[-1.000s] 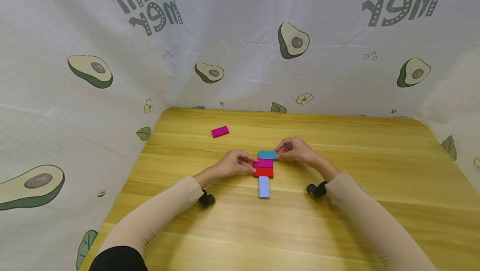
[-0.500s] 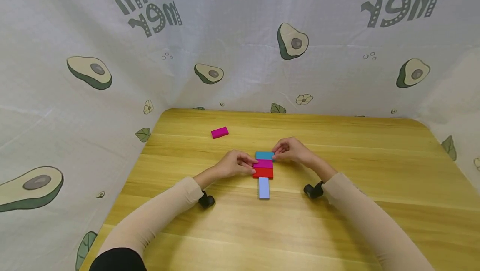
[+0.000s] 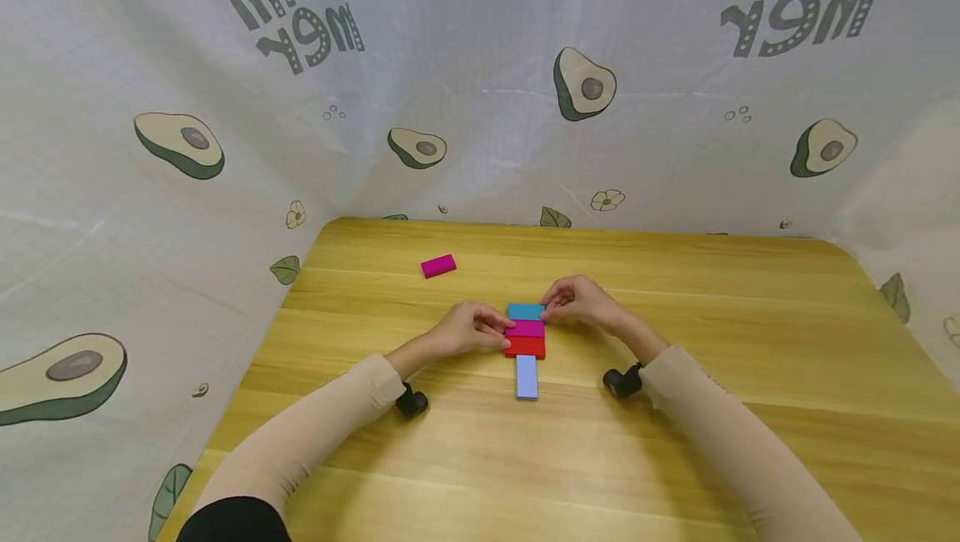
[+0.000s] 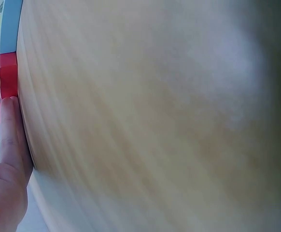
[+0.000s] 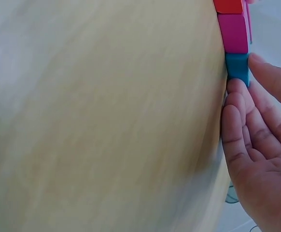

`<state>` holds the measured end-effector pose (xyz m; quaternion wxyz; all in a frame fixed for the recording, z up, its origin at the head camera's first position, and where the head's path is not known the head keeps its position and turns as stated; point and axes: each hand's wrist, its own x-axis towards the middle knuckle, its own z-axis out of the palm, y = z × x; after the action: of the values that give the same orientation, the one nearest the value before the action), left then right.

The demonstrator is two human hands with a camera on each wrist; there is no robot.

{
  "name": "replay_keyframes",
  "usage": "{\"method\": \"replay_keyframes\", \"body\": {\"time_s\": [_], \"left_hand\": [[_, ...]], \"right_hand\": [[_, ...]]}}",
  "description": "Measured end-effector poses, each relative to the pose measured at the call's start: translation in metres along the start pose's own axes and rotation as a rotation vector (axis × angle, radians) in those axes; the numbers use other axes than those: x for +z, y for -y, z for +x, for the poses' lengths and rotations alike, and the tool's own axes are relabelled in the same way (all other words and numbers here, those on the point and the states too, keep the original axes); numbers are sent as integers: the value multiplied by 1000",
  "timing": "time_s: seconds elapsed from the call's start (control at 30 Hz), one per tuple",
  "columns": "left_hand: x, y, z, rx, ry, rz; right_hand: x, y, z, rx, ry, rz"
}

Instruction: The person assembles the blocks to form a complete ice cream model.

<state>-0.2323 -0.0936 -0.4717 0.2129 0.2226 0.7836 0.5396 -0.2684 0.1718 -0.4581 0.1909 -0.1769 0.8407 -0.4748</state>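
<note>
Flat rectangular blocks form a joined shape on the table: a blue block at the far end, then a magenta block, a red block and a lengthwise pale blue block nearest me. With thumb and fingertips, my left hand holds the left ends of the magenta and red blocks. My right hand pinches the blue block's right end; in the right wrist view its thumb lies along the blue block. The left wrist view shows fingers against the red block.
A separate magenta block lies on the wooden table, farther back and to the left. A white cloth printed with avocados hangs behind and beside the table. Small black cameras sit at both wrists.
My right hand has moved slightly left, sliding the blue block left until it sits nearly in line with the magenta and red blocks. The left hand stays in place.
</note>
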Motion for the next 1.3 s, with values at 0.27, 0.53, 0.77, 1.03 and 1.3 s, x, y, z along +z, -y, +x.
{"method": "replay_keyframes", "body": {"time_s": [0.27, 0.53, 0.77, 1.03, 1.3], "left_hand": [[1, 1, 0, 5, 0, 3], [1, 4, 2, 25, 7, 7], [0, 4, 3, 24, 1, 21], [0, 0, 1, 9, -5, 17], [-1, 1, 2, 2, 4, 3]], "right_hand": [[1, 1, 0, 8, -3, 6], [0, -1, 2, 6, -1, 13], [1, 0, 3, 17, -15, -4], [2, 1, 4, 1, -15, -9], [3, 3, 3, 8, -20, 5]]}}
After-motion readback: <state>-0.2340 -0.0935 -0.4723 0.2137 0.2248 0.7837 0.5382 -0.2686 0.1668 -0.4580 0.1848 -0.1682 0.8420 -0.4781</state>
